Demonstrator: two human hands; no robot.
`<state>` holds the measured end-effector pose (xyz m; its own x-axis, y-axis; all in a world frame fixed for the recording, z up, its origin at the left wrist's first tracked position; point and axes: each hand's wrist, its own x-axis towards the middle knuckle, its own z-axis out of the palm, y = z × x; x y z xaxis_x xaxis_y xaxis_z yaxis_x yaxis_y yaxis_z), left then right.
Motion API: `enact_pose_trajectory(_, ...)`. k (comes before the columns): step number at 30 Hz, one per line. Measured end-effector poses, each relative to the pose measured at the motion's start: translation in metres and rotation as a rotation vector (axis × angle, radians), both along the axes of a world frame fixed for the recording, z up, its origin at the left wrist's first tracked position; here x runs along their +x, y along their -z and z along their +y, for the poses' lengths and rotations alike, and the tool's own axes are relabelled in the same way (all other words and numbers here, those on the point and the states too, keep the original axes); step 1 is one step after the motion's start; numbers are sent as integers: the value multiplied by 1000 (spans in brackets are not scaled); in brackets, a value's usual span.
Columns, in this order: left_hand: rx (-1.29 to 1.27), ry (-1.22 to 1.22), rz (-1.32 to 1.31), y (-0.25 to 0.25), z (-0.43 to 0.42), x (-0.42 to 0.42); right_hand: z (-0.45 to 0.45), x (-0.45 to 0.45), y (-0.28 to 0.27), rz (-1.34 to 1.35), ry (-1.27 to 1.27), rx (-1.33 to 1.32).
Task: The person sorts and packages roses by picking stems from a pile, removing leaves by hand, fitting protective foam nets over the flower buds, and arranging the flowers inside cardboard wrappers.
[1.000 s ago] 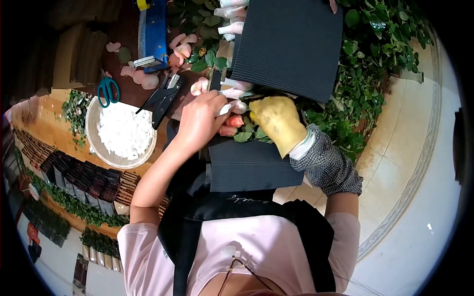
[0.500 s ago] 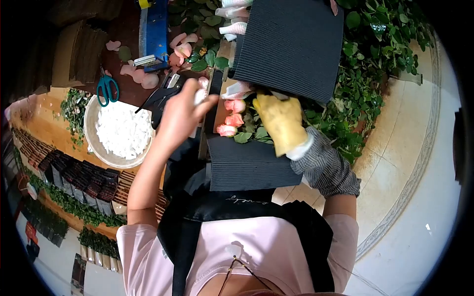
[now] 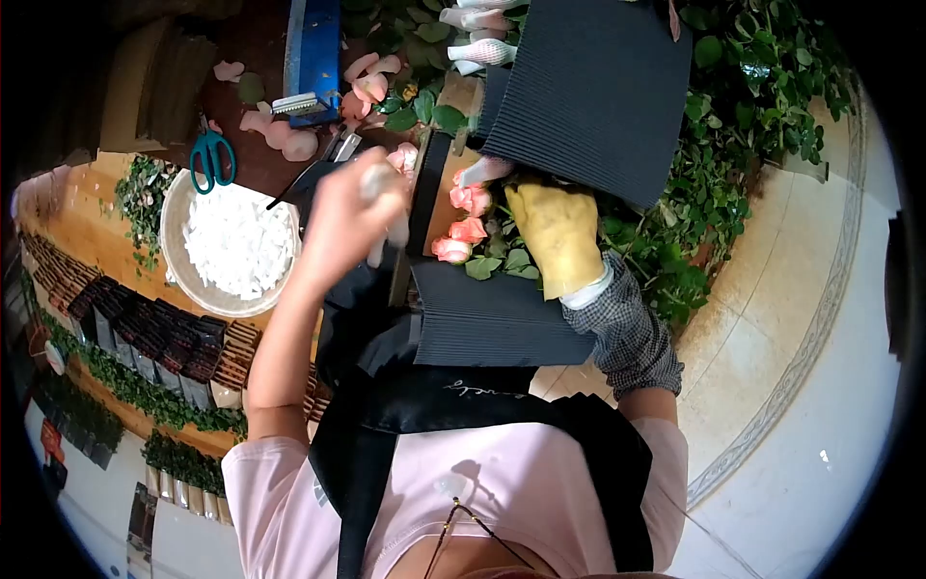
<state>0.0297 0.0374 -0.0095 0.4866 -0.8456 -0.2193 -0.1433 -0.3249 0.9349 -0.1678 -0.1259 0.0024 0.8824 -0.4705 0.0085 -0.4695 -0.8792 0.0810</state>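
My left hand (image 3: 359,207) is bare and blurred by motion, left of the roses, with its fingers curled around whitish pieces that look like foam net sleeves. My right hand (image 3: 555,236) wears a yellow glove and lies over the rose stems. Its fingers are hidden by leaves and the edge of the upper black corrugated sheet (image 3: 593,92). Left of the glove lie several pink roses (image 3: 468,230) on the lower black corrugated sheet (image 3: 497,314). A rose head in a white net sleeve (image 3: 485,171) pokes out beside the glove.
A bowl (image 3: 177,275) of small white pieces stands at left, with teal scissors (image 3: 212,159) by its rim. A blue tool (image 3: 313,63), loose petals (image 3: 289,140) and a partly hidden black stapler-like tool lie beyond. Leafy stems (image 3: 714,183) fill the right side.
My left hand has moved slightly down, and its fingers have closed in around the white pieces. My gloved right hand has shifted a little, its fingers now further out of sight.
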Motion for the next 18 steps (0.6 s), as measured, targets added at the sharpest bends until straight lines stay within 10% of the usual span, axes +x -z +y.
enact_pose_trajectory(7, -39, -39, -273, -12, -17, -37, -6, -9, 8, -88, 21, -19)
enact_pose_trajectory(12, 832, -211, -267, -33, 130, 51, -13, -23, 2, -238, -121, 79)
enact_pose_trajectory(18, 684, -423, -623, 0, 189, 68, -12, -23, -62, -208, -273, 521)
